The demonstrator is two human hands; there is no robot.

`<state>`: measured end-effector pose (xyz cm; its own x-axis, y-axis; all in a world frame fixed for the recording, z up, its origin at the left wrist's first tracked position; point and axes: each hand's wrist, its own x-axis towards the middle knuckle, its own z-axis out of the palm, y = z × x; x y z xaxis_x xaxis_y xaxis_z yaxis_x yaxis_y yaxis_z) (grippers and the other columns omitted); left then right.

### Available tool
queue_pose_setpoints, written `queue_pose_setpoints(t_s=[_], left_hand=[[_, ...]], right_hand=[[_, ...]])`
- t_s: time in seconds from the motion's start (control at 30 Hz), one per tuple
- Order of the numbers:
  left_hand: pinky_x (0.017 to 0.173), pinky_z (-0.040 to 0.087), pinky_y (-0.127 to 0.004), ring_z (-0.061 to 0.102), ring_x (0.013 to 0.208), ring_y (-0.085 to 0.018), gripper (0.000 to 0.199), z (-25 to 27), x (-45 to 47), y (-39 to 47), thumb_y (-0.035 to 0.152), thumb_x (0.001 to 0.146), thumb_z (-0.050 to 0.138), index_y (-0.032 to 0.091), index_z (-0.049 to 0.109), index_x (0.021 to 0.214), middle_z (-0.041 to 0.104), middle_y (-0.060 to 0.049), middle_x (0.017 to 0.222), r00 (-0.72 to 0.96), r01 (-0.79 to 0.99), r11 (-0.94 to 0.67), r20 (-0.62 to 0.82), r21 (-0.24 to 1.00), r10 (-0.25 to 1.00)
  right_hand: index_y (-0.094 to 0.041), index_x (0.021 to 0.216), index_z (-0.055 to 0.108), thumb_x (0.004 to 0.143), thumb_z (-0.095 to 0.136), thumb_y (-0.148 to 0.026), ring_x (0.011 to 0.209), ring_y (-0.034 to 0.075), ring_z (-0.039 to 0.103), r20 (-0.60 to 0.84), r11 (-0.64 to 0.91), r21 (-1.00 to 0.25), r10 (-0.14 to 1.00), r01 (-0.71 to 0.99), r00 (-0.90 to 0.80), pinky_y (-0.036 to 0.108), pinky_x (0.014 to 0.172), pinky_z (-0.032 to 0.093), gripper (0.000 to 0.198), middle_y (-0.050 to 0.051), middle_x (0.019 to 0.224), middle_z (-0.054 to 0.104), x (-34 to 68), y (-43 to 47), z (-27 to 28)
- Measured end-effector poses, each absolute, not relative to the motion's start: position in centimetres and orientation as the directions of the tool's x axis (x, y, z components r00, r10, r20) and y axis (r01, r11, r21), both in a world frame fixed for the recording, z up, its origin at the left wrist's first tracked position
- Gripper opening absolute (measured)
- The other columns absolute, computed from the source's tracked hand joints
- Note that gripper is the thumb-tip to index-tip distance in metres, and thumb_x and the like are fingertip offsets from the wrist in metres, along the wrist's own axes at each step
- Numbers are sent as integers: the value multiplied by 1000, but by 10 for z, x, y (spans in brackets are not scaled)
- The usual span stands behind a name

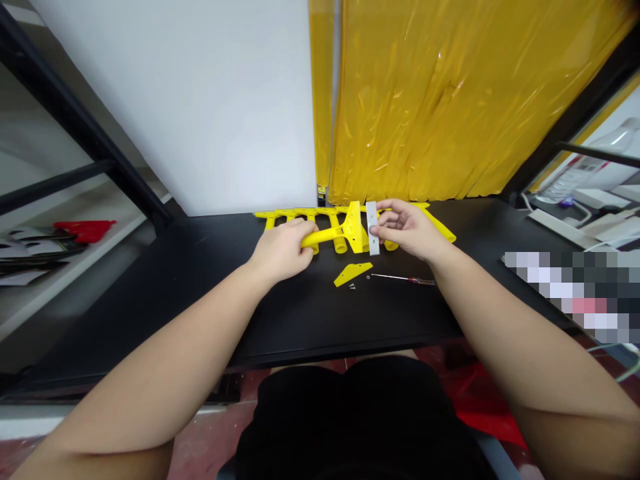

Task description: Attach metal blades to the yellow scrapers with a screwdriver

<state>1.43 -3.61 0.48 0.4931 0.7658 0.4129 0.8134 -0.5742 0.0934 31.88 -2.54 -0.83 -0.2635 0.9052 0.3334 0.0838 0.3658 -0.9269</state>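
Two holds: my left grip (286,248) wrapped round scraper (325,236), right grip (411,230) pinching blade (371,217); blade likely light, stiff, sharp-edged, best held flatwise.

No lettering is legible; the bottle label (580,168) is blurred.

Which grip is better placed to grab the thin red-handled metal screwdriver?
Likely the right grip: the screwdriver lies closer, handle pointing to that side. It holds a flat grey metal-looking plate, though. The left grip is farther, wrapped around a yellow T-shaped plastic tool.
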Motion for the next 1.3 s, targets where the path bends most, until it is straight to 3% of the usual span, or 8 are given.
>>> queue_pose_setpoints(t_s=[0.17,0.37,0.57,0.73,0.93,1.07,1.2,1.3], left_hand=[[66,49,-37,71,90,-28,28,6,15,-38,21,82,59,25,67,108,75,-5,107,493,815,-571,404,94,771],[66,48,-36,70,88,-27,28,6,16,-38,21,82,59,25,67,108,74,-5,106,489,820,-563,386,101,782],[69,48,-36,70,94,-26,29,9,17,-40,23,85,57,25,67,111,73,-4,111,484,834,-543,343,99,805],[72,49,-37,70,96,-26,32,11,18,-41,23,84,58,25,68,114,74,-4,114,469,844,-526,332,103,818],[73,50,-38,69,96,-26,32,10,18,-41,22,84,58,25,68,114,73,-4,114,466,844,-524,325,115,823],[72,49,-37,69,95,-26,32,10,18,-41,22,84,58,25,68,114,74,-3,113,466,845,-522,324,112,823],[73,49,-37,70,98,-26,31,10,18,-41,22,84,58,25,68,113,74,-3,114,471,842,-528,326,112,820],[71,48,-37,69,97,-26,30,10,18,-41,22,84,58,25,69,112,73,-3,113,473,841,-529,320,113,821]], right_hand=[[-23,89,74,75,91,-41,73,15,63,409,427,-901,895,77,-177,33,74,56,28,-1,78,68,322,-21,-9],[-25,93,82,86,79,-32,86,19,70,488,502,-859,862,99,-138,38,91,56,10,2,89,77,322,-21,-5],[-26,98,85,89,76,-31,98,22,74,507,533,-829,844,169,-177,40,98,55,14,3,102,82,324,-19,-10],[-24,94,84,81,85,-36,87,21,74,445,474,-865,876,163,-186,37,84,59,17,5,95,81,323,-22,-9],[-21,102,80,78,87,-30,72,15,65,362,401,-900,906,171,-220,30,65,54,26,3,85,73,323,-26,-7],[-20,104,73,79,87,-32,73,15,65,354,397,-909,897,131,-264,30,67,54,31,2,86,68,323,-26,-7],[-24,98,59,77,88,-31,74,11,65,425,454,-889,865,58,-265,29,70,56,36,0,101,62,322,-24,-10],[-27,96,47,77,88,-32,71,11,64,454,480,-876,855,49,-251,30,72,57,46,-3,97,60,322,-22,-12]])
